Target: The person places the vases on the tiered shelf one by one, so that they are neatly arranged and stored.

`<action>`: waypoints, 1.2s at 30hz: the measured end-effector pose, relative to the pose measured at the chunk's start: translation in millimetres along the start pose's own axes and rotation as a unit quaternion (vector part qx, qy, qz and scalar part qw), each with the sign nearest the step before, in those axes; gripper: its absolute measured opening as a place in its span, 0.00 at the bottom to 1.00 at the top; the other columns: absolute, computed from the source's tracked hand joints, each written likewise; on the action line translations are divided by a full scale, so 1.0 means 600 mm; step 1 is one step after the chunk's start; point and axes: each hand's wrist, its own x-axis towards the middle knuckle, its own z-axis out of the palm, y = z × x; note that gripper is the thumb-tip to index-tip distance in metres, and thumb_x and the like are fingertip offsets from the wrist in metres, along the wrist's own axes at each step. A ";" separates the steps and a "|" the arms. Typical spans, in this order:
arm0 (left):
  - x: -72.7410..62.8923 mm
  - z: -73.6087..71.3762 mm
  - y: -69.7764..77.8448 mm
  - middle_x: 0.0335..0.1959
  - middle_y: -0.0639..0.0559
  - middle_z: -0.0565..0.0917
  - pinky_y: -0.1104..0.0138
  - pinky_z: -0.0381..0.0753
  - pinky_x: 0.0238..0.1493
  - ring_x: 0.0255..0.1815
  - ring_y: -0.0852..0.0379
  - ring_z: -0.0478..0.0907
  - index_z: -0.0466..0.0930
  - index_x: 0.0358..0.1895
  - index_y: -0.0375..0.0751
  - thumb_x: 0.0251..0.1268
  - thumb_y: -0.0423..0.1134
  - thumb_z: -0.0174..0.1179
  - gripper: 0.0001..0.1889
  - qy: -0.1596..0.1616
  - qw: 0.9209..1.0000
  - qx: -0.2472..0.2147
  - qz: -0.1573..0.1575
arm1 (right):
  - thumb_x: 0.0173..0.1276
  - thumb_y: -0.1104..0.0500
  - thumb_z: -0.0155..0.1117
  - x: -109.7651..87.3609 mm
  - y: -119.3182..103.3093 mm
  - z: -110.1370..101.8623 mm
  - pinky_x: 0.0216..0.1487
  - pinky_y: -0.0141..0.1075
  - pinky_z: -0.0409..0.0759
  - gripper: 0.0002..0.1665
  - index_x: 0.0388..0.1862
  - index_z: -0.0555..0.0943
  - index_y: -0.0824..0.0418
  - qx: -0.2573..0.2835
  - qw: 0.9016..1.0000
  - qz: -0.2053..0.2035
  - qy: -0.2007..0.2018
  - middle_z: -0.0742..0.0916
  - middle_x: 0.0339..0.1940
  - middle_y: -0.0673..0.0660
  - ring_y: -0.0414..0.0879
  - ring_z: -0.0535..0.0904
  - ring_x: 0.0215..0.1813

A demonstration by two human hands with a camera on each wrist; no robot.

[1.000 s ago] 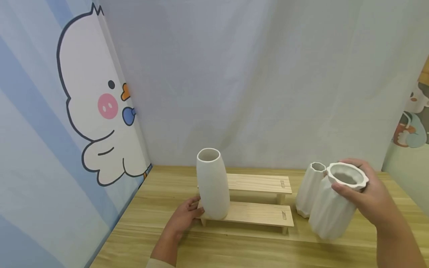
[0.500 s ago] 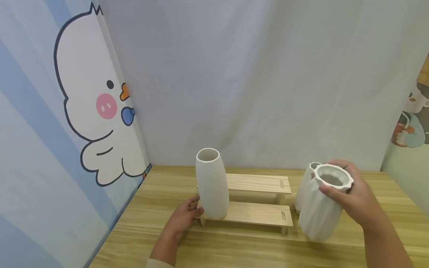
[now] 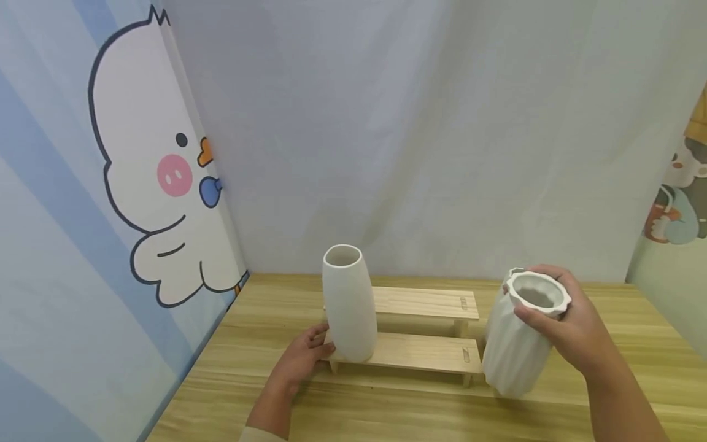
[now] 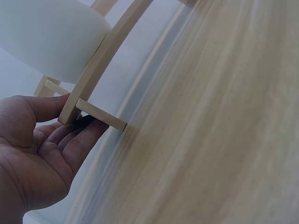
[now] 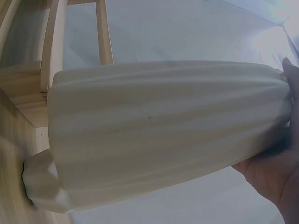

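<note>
Left of the lower centre in the head view, the left hand [image 3: 301, 358] has its grip clamped on the end of a pale wooden stand [image 3: 422, 353], with some fingertips hidden. Upon the lower board stands a smooth, matte white vase [image 3: 350, 310], which covers part of the rear step. At the lower right, a ribbed vase [image 3: 516, 350] with scalloped rim almost hides a faceted vase [image 5: 42, 184]; the right hand [image 3: 571, 325] has its grip clamped around the ribbed one's top, its farther fingers being partly concealed.
</note>
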 end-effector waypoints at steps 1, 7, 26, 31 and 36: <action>0.000 0.000 -0.001 0.70 0.33 0.69 0.57 0.81 0.53 0.61 0.46 0.77 0.62 0.72 0.35 0.70 0.45 0.60 0.33 -0.001 1.000 -0.001 0.000 | 0.61 0.73 0.66 0.000 0.000 0.001 0.39 0.29 0.81 0.34 0.62 0.67 0.54 0.002 1.000 0.002 0.002 0.84 0.48 0.43 0.36 0.82 0.43; 0.002 -0.002 -0.004 0.70 0.33 0.68 0.56 0.81 0.54 0.62 0.45 0.76 0.62 0.72 0.35 0.70 0.45 0.60 0.33 -0.002 1.000 -0.005 0.003 | 0.61 0.73 0.66 0.001 -0.002 0.006 0.39 0.28 0.81 0.34 0.62 0.67 0.53 0.016 1.000 0.002 0.008 0.86 0.47 0.41 0.36 0.83 0.43; -0.002 0.003 0.003 0.70 0.33 0.68 0.56 0.80 0.55 0.61 0.46 0.77 0.61 0.73 0.35 0.71 0.44 0.59 0.32 -0.001 1.000 -0.007 0.005 | 0.64 0.66 0.68 0.024 -0.005 0.030 0.38 0.32 0.82 0.32 0.63 0.65 0.51 -0.012 1.000 0.020 0.000 0.85 0.47 0.40 0.36 0.83 0.43; -0.004 0.005 0.004 0.70 0.33 0.69 0.56 0.80 0.54 0.60 0.47 0.78 0.61 0.72 0.35 0.71 0.43 0.59 0.32 0.002 1.000 -0.009 0.006 | 0.64 0.65 0.68 0.030 0.000 0.035 0.39 0.32 0.82 0.33 0.63 0.65 0.50 -0.013 1.000 0.025 0.000 0.84 0.47 0.40 0.36 0.82 0.44; -0.007 0.005 0.006 0.70 0.33 0.69 0.55 0.80 0.54 0.59 0.47 0.78 0.61 0.73 0.35 0.71 0.43 0.59 0.31 0.005 1.000 -0.010 0.004 | 0.64 0.65 0.68 0.035 0.004 0.040 0.38 0.32 0.82 0.33 0.64 0.65 0.50 -0.017 1.000 0.019 0.000 0.82 0.46 0.44 0.36 0.81 0.42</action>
